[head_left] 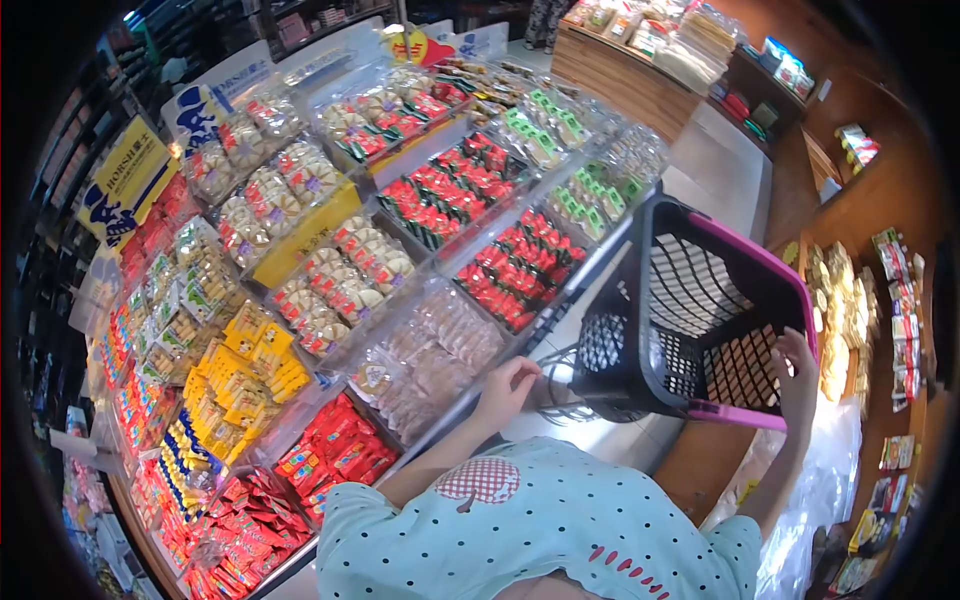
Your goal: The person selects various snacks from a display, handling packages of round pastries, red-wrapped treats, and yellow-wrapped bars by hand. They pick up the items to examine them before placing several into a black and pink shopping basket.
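Beside the stocked display bench, looking down from the head view, there's a black shopping basket with lattice sides and a pink handle. It's between the bench and the right arm, mouth facing up at a slant, and I can't spot anything in it.

The right hand is right at the near end of it, inside the loop of the handle. Fingers are apart and loosely bent, not clamped on anything I can see. Can't tell if the wrist is taking the weight.

The left hand is just beside the bench edge, fingers curled in, thumb near the index. Nothing shows in it, but the palm's hidden, so no promises. Nearest goods are the clear brownish packs, with red packs closer to the body and yellow packs further over.

Tips, just my take: wrap the right fingers properly round the handle, keep the rim level, and hold the basket a bit off the bench so it doesn't snag. Left hand should stay relaxed and clear of the loose wire-like bit next to the basket.
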`<state>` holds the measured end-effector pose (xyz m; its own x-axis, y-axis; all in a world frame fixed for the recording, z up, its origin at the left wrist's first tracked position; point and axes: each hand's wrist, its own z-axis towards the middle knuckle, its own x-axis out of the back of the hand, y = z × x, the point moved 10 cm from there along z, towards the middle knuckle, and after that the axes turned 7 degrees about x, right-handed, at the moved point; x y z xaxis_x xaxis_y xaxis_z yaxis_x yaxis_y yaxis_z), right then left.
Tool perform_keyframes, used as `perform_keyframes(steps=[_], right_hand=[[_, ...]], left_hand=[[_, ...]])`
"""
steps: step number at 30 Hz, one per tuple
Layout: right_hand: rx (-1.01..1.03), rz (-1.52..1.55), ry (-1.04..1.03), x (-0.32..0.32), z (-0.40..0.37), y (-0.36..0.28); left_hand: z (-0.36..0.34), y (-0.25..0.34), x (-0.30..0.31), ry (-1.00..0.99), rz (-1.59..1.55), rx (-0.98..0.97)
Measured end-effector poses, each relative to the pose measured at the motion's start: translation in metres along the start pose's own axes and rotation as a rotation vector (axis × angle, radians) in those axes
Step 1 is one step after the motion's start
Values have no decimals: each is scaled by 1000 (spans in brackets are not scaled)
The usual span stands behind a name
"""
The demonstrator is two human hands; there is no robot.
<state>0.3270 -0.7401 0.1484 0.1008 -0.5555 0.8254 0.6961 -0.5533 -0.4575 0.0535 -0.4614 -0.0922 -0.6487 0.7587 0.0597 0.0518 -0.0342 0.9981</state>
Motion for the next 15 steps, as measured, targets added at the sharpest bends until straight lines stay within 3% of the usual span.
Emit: perform_keyframes(steps=[3,6,8,10,14,15], right_hand=[[-89,185,72,7,-48,43],[-36,198,131,15,-88,69],[-197,194,147,18,-120,100],[-181,235,169,22,-146,124],[-196,447,194,7,-189,175],[-249,543,211,-6,-199,194]], left_hand=[[-5,-3,-29,-35,74,9],[-16,14,-56,-34,183,-64],[-26,5,-77,-22,207,-46],[-41,4,-100,9,256,-85],[-88,-34,-166,-26,197,94],[-101,-39,-181,-34,204,43]])
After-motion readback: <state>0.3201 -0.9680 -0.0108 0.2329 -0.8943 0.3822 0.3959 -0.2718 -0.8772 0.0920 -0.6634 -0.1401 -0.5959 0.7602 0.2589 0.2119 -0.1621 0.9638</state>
